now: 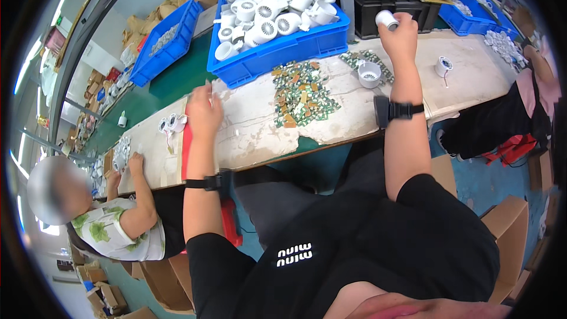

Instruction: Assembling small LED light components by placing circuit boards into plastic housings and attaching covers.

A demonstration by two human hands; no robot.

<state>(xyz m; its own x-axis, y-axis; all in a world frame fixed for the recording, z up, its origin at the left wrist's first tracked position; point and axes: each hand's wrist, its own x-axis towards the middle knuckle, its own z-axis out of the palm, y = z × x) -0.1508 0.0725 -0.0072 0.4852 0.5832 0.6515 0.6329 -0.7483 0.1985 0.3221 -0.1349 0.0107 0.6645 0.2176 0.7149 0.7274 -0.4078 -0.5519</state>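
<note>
The left hand (205, 109) hung over the pale table (245, 127); the right hand (401, 41) held up a white part (384, 18).
The left fingers were too blurred to tell spread from closed. Beyond lay green circuit boards (304, 97), then a white cup (370, 77). The right fingers pinched the white part near a black bin (367, 9); a blue crate (283, 54) held white housings (267, 10).

At least three blue bins (286, 56) and one black crate (367, 9) are seen. One white cylindrical part (384, 19) is held up. On the worktop (248, 136), one white cup-shaped housing (370, 75), one wired white fan (444, 66) to the right and at least two paired fans (163, 124) to the left are counted. Circuit boards (304, 97) are gathered in two patches, too many to be counted. Two black wrist straps (407, 110) are worn.
</note>
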